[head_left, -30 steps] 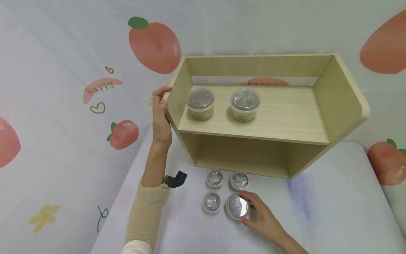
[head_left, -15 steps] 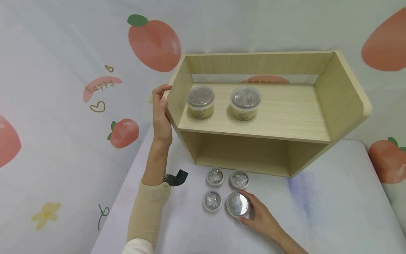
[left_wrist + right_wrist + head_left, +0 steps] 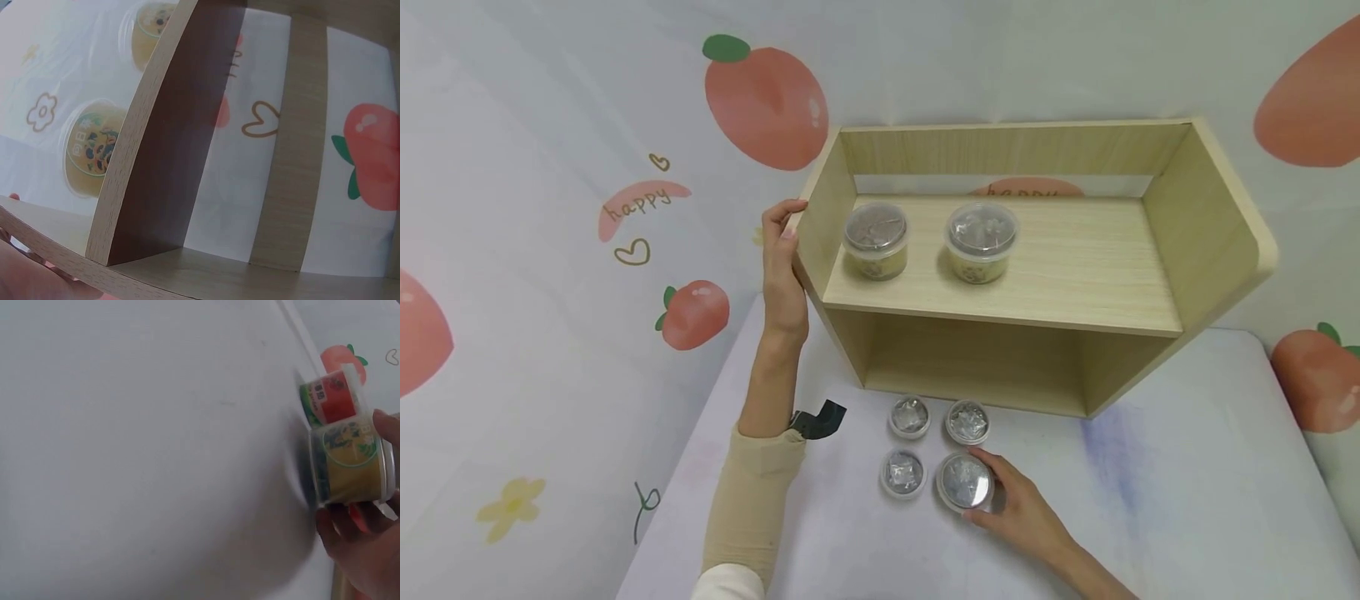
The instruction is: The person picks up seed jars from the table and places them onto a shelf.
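My left hand (image 3: 784, 275) grips the front edge of the left side panel of a two-tier wooden shelf (image 3: 1000, 321). In the left wrist view, part of that hand (image 3: 31, 275) shows at the lower left beside the shelf board. On the table, my right hand (image 3: 1018, 508) holds a round lidded plastic tub (image 3: 965, 482) between thumb and fingers. Seen from the right wrist, this tub (image 3: 350, 462) has a yellow label with a green ring, and a red-labelled tub (image 3: 328, 399) stands just beyond it.
Two larger yellow-labelled tubs (image 3: 877, 242) (image 3: 981, 242) stand on the upper tier. Smaller lidded tubs (image 3: 910, 417) (image 3: 967, 422) (image 3: 903, 474) sit on the table in front of the shelf. Behind stands a white fruit-print backdrop (image 3: 550, 350).
The bright glare on the held tub's lid has shrunk. Both hands keep their places and their grips, while the head view has shifted very slightly.
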The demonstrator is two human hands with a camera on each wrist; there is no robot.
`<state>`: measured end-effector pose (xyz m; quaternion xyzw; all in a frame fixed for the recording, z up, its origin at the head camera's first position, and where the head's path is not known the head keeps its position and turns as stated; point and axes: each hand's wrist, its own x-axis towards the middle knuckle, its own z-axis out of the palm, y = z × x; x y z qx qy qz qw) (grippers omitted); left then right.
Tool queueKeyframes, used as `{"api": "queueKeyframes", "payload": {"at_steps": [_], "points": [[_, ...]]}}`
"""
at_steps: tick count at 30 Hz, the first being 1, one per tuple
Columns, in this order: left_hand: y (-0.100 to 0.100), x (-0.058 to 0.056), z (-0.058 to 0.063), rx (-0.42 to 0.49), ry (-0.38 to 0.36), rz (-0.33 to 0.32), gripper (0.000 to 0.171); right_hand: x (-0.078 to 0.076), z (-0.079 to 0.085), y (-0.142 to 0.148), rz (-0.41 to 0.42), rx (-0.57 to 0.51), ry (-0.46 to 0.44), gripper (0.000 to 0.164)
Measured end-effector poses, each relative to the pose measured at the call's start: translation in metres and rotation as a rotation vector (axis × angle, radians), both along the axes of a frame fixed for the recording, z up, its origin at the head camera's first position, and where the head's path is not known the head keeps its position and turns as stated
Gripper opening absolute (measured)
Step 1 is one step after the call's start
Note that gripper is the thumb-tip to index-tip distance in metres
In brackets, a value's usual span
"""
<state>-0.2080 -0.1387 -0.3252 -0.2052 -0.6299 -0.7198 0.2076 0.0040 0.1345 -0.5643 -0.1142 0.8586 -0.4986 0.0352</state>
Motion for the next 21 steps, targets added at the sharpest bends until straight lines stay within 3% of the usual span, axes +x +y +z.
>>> {"api": "queueKeyframes", "payload": {"at_steps": [11, 21], "points": [[0.000, -0.001, -0.001, 0.012, 0.010, -0.002, 0.034, -0.009, 0.031, 0.016, 0.053, -0.185, -0.043, 0.078], [0.001, -0.001, 0.001, 0.013, 0.007, -0.003, 0.034, -0.015, 0.055, 0.024, 0.049, -0.159, 0.027, 0.077]]}}
